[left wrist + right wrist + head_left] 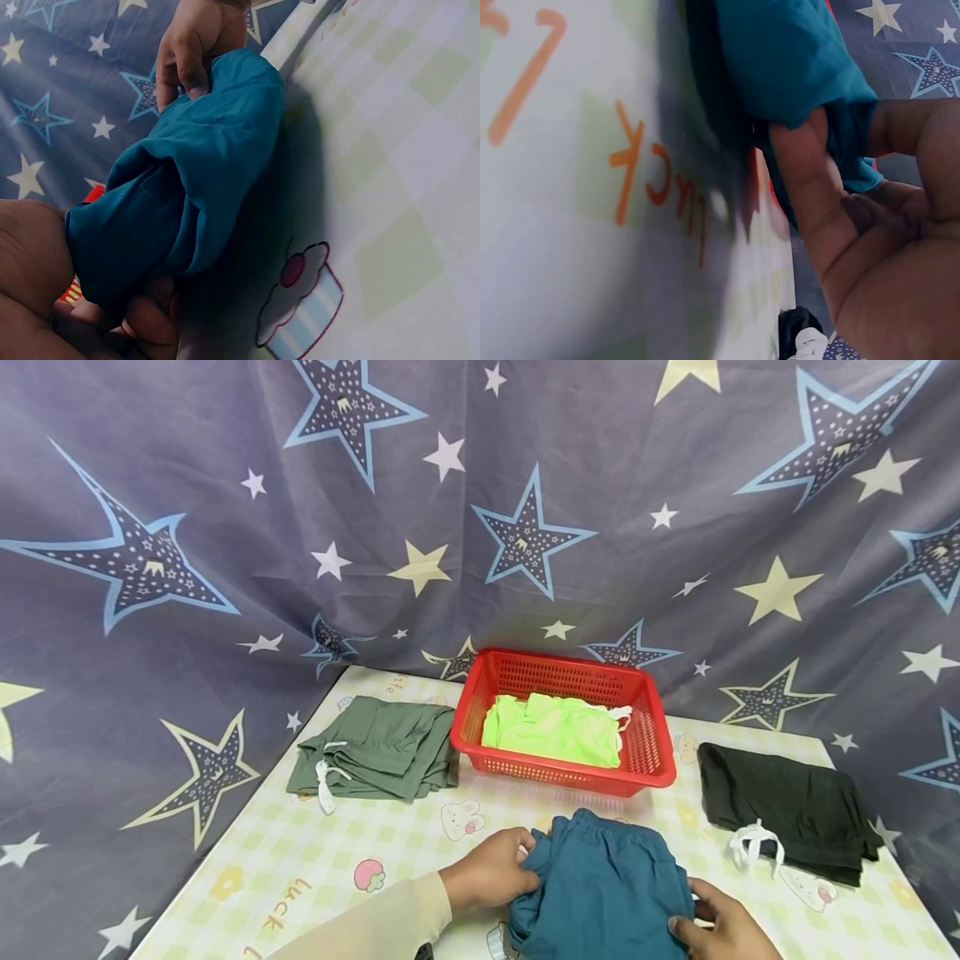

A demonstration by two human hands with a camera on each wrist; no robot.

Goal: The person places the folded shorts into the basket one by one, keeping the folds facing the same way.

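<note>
Teal elastic-waist shorts (611, 885), folded into a bundle with the gathered waistband toward the basket, are held between my two hands close over the front of the table. My left hand (495, 870) pinches their left edge between thumb and fingers. At the opposite edge my right hand (723, 927) grips the cloth, thumb on the near side. In the left wrist view the teal cloth (195, 165) sags in loose folds, with a shadow on the table below. The right wrist view shows fingers (806, 172) under the cloth's edge.
A red perforated basket (562, 772) holding a folded neon-green garment (551, 727) stands at the back. Left of it lies a folded grey-green garment (382, 743) with a white drawstring. A folded black garment (783, 802) with a white drawstring lies right. A star-patterned curtain (600, 410) hangs behind the table.
</note>
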